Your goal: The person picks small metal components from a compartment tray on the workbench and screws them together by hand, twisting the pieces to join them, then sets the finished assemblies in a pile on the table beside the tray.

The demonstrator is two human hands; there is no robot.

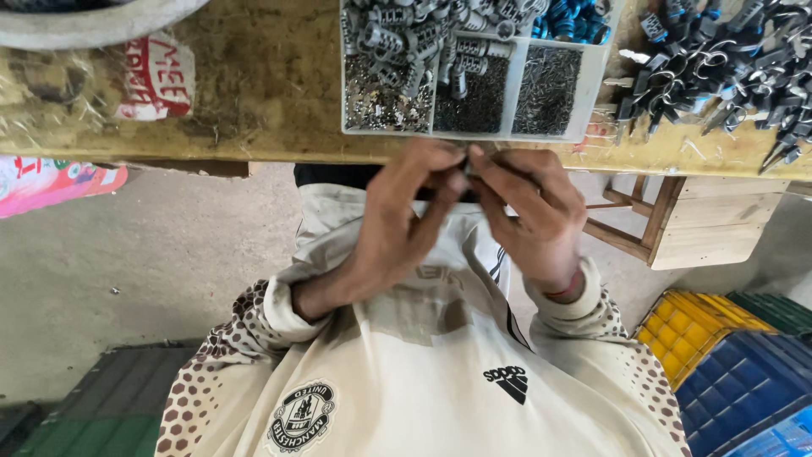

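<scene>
A worn wooden workbench (271, 93) is being lit by daylight; grey concrete floor (169, 245), a wooden stool (694, 224) and stacked plastic crates (727, 355) are being shown right.

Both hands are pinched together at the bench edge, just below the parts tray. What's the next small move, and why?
Probably press the pinch closed: the left hand and right hand meet fingertip to fingertip on a small part, too hidden to identify, under the divided tray of small metal pieces.

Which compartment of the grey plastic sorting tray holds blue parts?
The top right compartment, at the far corner of the grey plastic sorting tray; the others hold only grey or dark metal pieces.
</scene>
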